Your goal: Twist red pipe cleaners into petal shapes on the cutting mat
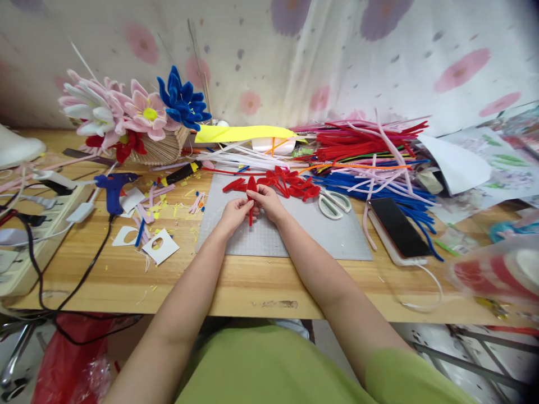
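Between both hands a red pipe-cleaner petal (251, 185) stands upright, its twisted stem pointing down toward me. My left hand (236, 215) pinches it low on the left side. My right hand (268, 202) grips it from the right, thumb and fingers pressed together near its base. Both hands are over the grey cutting mat (278, 235). Just behind them lies a heap of red pipe-cleaner petals (290, 184), with another red piece (234, 185) to the left. White-handled scissors (332, 204) rest on the mat to the right.
A blue glue gun (113, 191), paper scraps (160, 247) and a power strip (50, 247) are on the left. Pipe-cleaner flowers (147, 112) stand behind. Bundles of red pipe cleaners (362, 143) and blue ones (379, 188) lie at back right, near a phone (400, 227).
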Demonstrator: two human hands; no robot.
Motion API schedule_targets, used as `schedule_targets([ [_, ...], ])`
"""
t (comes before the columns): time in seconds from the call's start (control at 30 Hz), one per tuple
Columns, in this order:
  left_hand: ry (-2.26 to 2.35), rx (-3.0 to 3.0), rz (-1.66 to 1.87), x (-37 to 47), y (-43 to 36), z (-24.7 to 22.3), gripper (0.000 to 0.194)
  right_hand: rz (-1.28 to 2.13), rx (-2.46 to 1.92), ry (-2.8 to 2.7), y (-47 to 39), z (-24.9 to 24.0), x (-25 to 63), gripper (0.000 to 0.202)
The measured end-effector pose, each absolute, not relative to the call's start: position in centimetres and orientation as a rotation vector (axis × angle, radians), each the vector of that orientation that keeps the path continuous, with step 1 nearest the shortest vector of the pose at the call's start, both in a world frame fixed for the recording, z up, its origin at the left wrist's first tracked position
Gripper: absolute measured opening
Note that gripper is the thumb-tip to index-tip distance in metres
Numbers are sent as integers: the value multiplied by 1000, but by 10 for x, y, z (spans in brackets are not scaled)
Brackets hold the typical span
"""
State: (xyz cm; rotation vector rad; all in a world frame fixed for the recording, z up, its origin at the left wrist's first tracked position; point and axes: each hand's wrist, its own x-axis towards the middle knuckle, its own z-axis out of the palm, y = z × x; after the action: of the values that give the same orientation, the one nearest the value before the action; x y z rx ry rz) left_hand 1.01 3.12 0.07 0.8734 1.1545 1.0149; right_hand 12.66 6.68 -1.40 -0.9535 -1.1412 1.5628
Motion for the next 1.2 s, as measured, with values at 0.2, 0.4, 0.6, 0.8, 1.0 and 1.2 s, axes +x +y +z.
schedule_targets([
  [0.2, 1243, 919, 1001, 16, 31, -3, 21, 1590, -925, -1244, 69, -16, 129, 36],
  [0.4, 1264, 946, 966, 14, 30, -1, 27, 1541, -911, -1242, 69, -15, 130, 35],
  [0.6, 1152, 885, 953, 5, 29, 5, 17, 1529, -898, -1249, 73, -17, 134, 35],
  [0.8, 1073, 962, 831, -13, 28, 6, 23, 1517, -938, -1242, 76, -13, 146, 39],
  [1.0, 987, 808, 974, -24, 32, 4, 26, 1462, -1001, -1129, 80, -18, 145, 45],
  [1.2, 1002, 1006, 1162, -22, 33, -8, 45, 1399, -1024, -1168, 80, -20, 142, 41],
])
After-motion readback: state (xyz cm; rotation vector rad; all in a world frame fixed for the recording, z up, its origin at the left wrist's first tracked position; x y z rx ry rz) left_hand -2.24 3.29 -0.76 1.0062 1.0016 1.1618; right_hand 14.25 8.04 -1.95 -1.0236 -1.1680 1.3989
